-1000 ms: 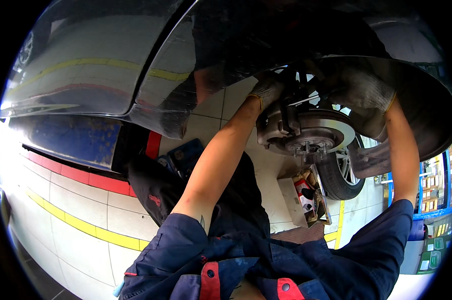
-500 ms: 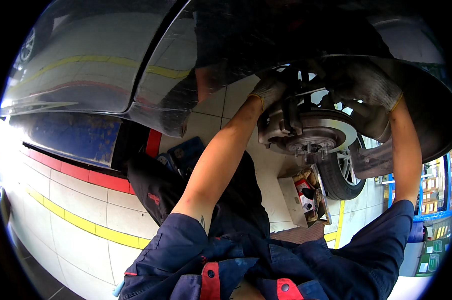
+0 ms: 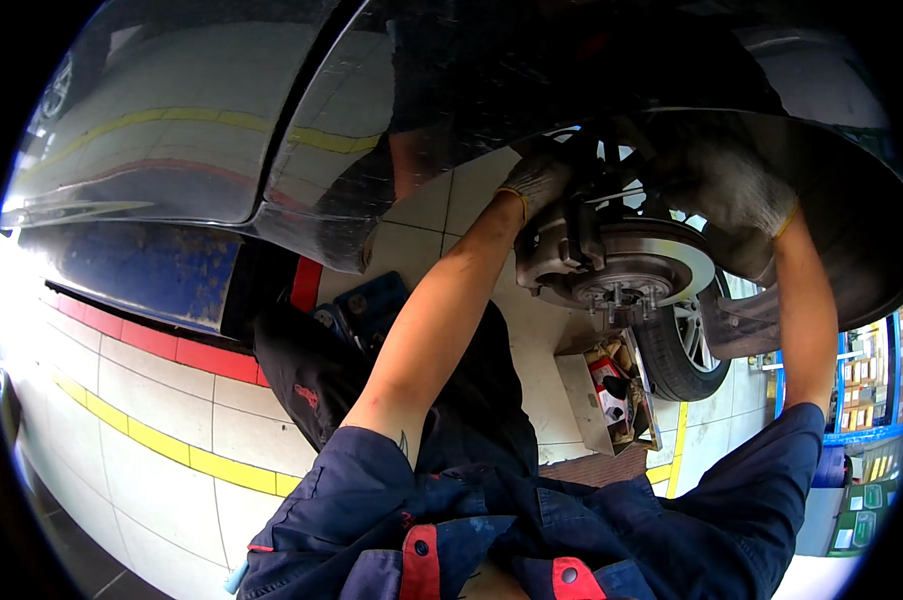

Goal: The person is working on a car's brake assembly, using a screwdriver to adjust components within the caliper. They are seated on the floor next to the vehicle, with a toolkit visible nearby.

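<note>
Both my hands wear grey knit gloves and reach into the wheel arch of a dark car. Just behind the brake caliper [image 3: 556,250] is my left hand [image 3: 539,180], its fingers hidden in shadow. My right hand [image 3: 736,185] is higher up on the right, above the brake disc [image 3: 676,260], and appears closed around the end of a slim metal bar-shaped tool [image 3: 619,194]. That tool points left toward the top of the caliper; its far end is hard to make out. Bare wheel studs stick out of the hub [image 3: 621,292].
The dark fender [image 3: 451,110] overhangs my hands. Below the disc, a tire on its rim [image 3: 671,355] stands beside an open metal box [image 3: 583,405] with assorted items. A blue tool case [image 3: 371,298] lies near my knee. Blue shelving [image 3: 866,434] stands at right.
My right hand has moved slightly down and left, and the slim metal tool has tilted and dropped a little. My left hand stays in place by the caliper.
</note>
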